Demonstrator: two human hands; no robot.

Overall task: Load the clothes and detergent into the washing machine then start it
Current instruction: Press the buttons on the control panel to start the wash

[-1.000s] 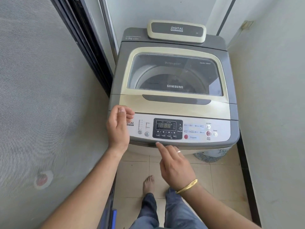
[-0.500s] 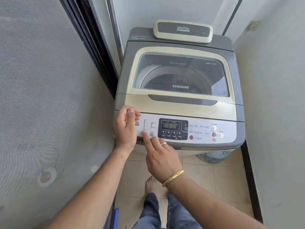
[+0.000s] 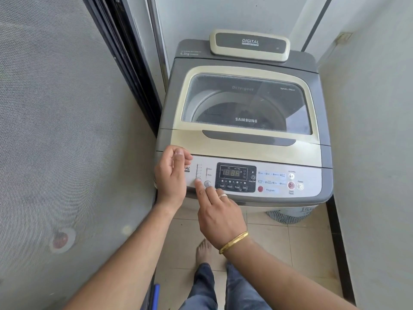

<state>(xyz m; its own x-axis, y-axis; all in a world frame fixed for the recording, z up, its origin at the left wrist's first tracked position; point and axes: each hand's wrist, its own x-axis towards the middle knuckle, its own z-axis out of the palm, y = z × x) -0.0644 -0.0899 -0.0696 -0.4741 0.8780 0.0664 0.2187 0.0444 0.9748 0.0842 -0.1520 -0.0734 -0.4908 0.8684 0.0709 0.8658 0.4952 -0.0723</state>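
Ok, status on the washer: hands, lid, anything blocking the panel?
Right hand index tip on far-left round button. Left hand curled loosely on the panel's left corner, holding nothing. Lid shut, display lit. Start/Pause button unobstructed.

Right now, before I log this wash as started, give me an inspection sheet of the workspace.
Surface: control panel lit, display on.
Job's things: washing machine, lid shut; contents unclear through the glass; no detergent seen.
Clutter: striped fabric item under the machine's front.
Hands: left hand resting on panel's left end; right hand with forefinger on a far-left button, empty.
Cables: nothing seen.
Surroundings: mesh screen left, wall right, tiled floor.
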